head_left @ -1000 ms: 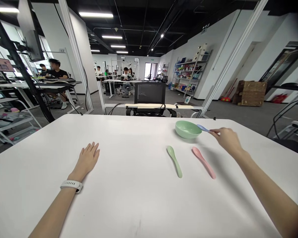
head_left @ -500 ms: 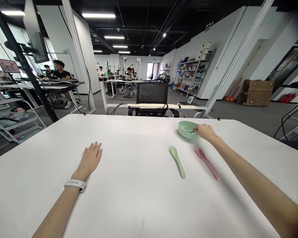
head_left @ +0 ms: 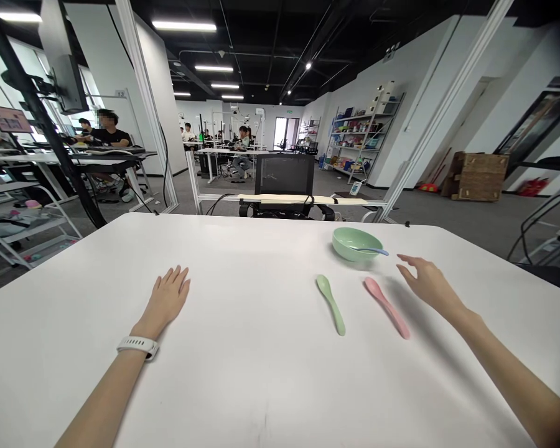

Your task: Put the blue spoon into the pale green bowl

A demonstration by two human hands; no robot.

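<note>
A green bowl (head_left: 350,239) stands near the far edge of the white table, right of centre. In it rests a blue spoon (head_left: 373,251), its handle sticking out over the right rim. My right hand (head_left: 424,280) hovers to the right of that handle, fingers apart and holding nothing. A pink spoon (head_left: 388,309) lies on the table to its left and nearer me. Further left lies a green spoon (head_left: 332,306); both have their bowl ends pointing away from me. On the left side my left hand (head_left: 167,297) lies flat with fingers stretched, touching only the tabletop.
The white table (head_left: 242,361) fills the foreground. Beyond its far edge are a black office chair (head_left: 284,175) and a metal frame with uprights at both sides. People sit at desks in the left background. Shelves (head_left: 361,137) and a wooden crate (head_left: 480,177) stand further back at right.
My right hand has let go of the blue spoon and moved right and toward me, its fingers opening. The spoon now leans in the bowl. My left hand stays in place.
</note>
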